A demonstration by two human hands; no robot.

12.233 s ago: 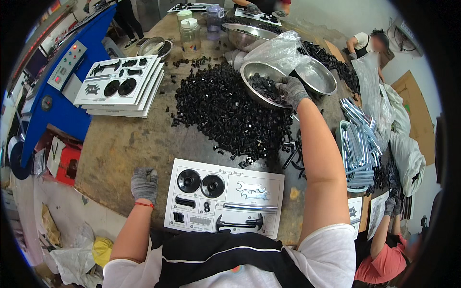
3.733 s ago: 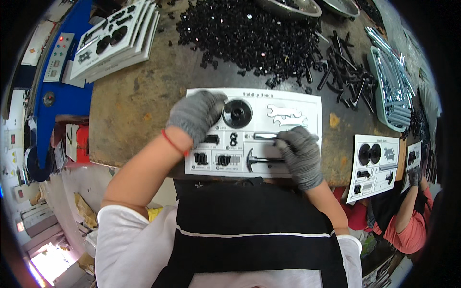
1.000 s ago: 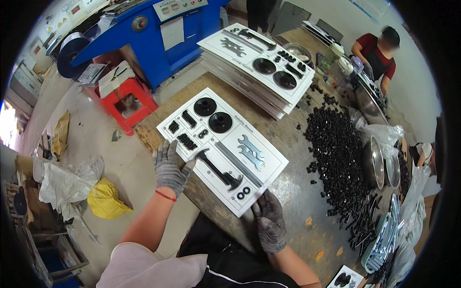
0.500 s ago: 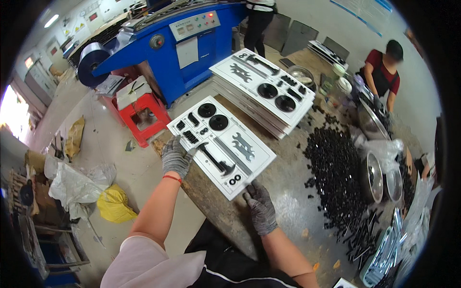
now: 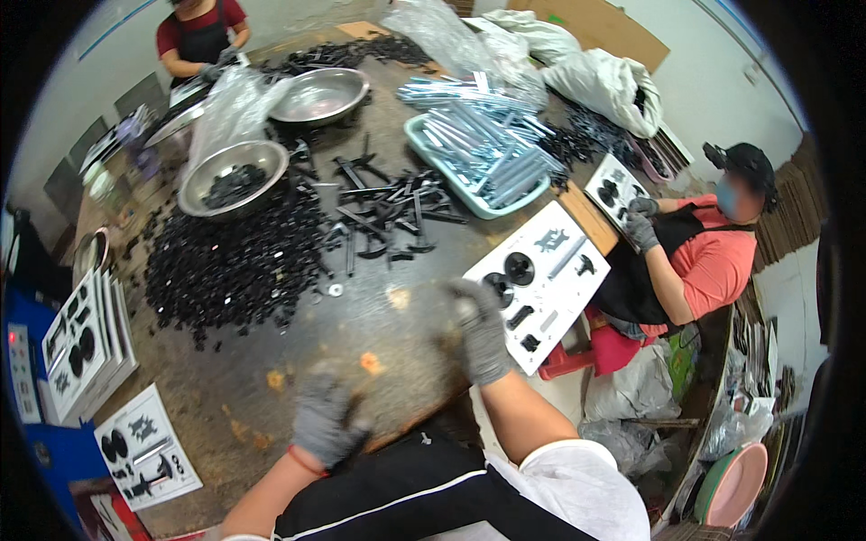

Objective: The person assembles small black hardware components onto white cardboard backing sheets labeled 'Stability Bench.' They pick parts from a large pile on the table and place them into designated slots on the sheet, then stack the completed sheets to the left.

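Note:
My left hand (image 5: 329, 419), in a grey knit glove with a red band at the wrist, is above the table near its front edge. My right hand (image 5: 478, 329), gloved too, is beside the left edge of a white board (image 5: 564, 293) bearing black discs, a wrench-shaped part and other pieces. Motion blurs the fingers of both hands; contact between the right hand and that board cannot be made out. Another white board (image 5: 185, 478) with similar parts lies at the lower left, apart from both hands.
A heap of small black parts (image 5: 234, 270) spreads beyond my hands, with a metal bowl (image 5: 189, 194) at its edge. A light-blue basket (image 5: 492, 212) holds metal tubes. Black hammer-like parts (image 5: 370, 221) lie between. Co-workers are at the right and far left. Boards are stacked (image 5: 117, 361) left.
My view has swung to the right. Both hands have let go of the board they held, which now lies at the lower left. My right hand is beside another board.

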